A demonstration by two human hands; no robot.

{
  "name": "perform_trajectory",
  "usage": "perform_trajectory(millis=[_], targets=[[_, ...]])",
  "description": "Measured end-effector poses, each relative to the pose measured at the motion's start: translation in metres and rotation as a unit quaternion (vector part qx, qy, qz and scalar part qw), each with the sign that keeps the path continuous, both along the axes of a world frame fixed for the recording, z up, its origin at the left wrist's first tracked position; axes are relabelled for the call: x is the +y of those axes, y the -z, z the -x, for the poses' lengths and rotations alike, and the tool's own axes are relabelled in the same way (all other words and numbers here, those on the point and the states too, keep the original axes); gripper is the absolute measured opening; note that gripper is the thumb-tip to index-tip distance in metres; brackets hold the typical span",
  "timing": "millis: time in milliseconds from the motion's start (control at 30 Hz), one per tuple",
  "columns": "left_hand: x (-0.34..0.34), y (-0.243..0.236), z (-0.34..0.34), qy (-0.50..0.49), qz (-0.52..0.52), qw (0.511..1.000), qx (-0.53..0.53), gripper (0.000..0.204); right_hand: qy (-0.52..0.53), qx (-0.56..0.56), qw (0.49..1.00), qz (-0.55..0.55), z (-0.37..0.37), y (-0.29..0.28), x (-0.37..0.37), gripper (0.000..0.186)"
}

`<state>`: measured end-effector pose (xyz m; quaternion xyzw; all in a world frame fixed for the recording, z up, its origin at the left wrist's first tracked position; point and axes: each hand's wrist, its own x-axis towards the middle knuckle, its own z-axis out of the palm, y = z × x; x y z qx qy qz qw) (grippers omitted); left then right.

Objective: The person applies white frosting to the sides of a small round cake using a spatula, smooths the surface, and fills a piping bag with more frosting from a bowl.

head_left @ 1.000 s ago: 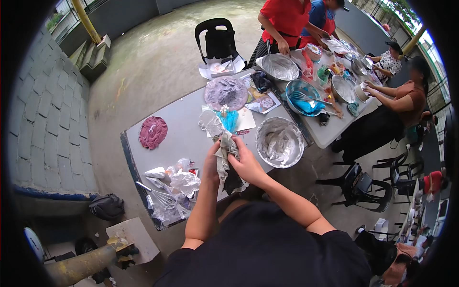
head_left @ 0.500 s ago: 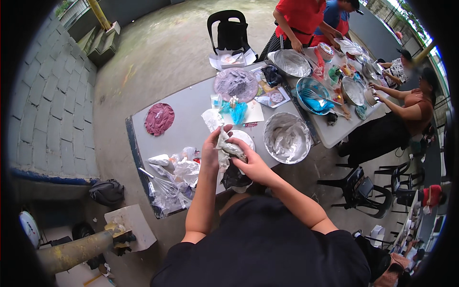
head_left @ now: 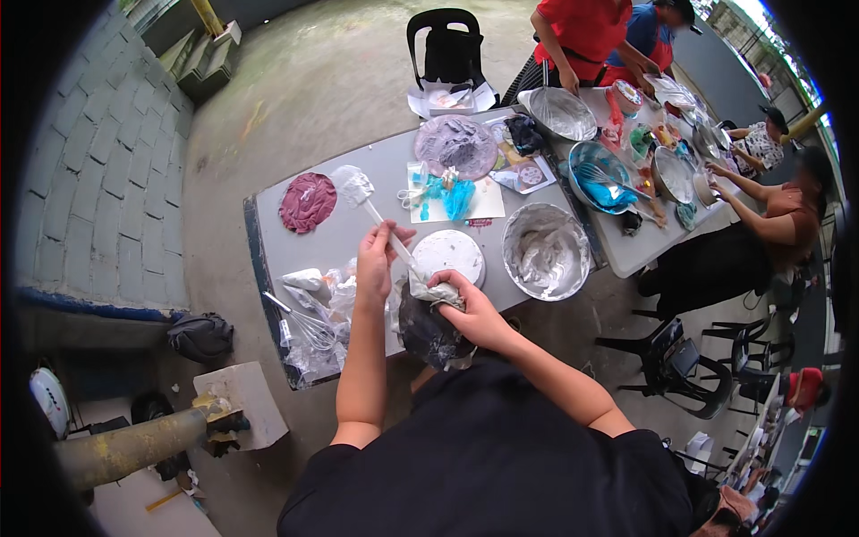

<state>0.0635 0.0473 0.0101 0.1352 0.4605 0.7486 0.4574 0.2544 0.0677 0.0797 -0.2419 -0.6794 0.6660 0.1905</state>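
A white spatula slants between my hands, its blade smeared with white cream and pointing away to the left. My left hand is closed round the handle's middle. My right hand grips a pale, soiled cloth at the handle's lower end. Whether the cloth wraps the handle there is hidden by my fingers. Below the cloth hangs a dark, stained fabric, close to my body. Just beyond my right hand stands a round white turntable. To its right is a metal bowl with white cream inside.
A whisk and crumpled plastic bags lie on the table's near left. Farther off are a maroon cloth, a purple smeared round sheet and blue plastic. Co-workers stand at the adjoining table, with bowls on it. A black chair stands behind.
The spatula has moved out to the left, its blade now farther from my hands. The cloth has come down the handle with my right hand, and more of the dark fabric shows.
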Motion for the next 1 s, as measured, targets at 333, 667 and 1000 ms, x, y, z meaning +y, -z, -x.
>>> perform_trajectory(millis=[333, 667, 1000], targets=[[-0.058, -0.049, -0.002, -0.256, 0.086, 0.953, 0.14, 0.018, -0.062, 0.054, 0.959, 0.27, 0.101, -0.016, 0.044, 0.068], [-0.081, 0.008, -0.061, -0.171, 0.123, 0.976, 0.058, 0.018, 0.081, 0.019, 0.959, 0.272, 0.041, 0.073, 0.052, 0.037], [-0.048, 0.156, -0.044, -0.034, 0.189, 0.975, 0.108, 0.021, 0.289, -0.295, 0.836, 0.362, -0.051, 0.246, 0.025, 0.031]])
